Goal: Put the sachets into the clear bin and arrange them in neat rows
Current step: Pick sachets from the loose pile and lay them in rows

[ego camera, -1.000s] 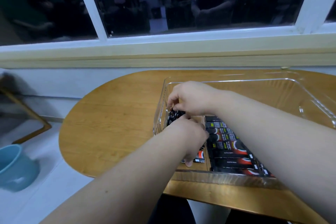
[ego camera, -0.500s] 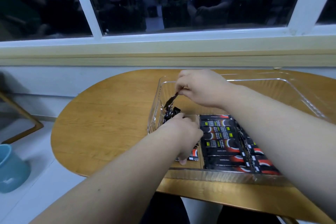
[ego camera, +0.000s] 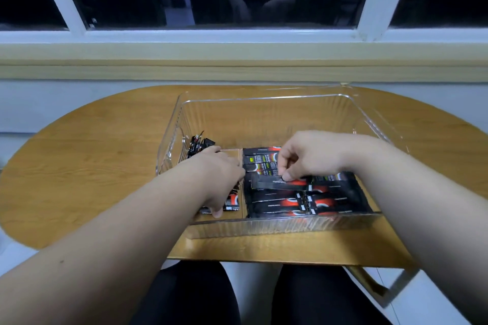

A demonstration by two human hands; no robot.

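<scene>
The right hand [ego camera: 311,155], which a moment ago drew one sachet [ego camera: 274,184] from the bundle [ego camera: 199,144] gripped by the left hand [ego camera: 216,174], now pinches it just above the rows [ego camera: 280,203] in the right half of the clear bin [ego camera: 264,99], so laying it down looks to be the next step.

Oval wooden table [ego camera: 100,166] beneath window; clear bin [ego camera: 264,105] rests directly on it.

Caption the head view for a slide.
Right hand pinches a sachet over the rows in the clear bin; left hand grips a loose bundle beside them.
</scene>
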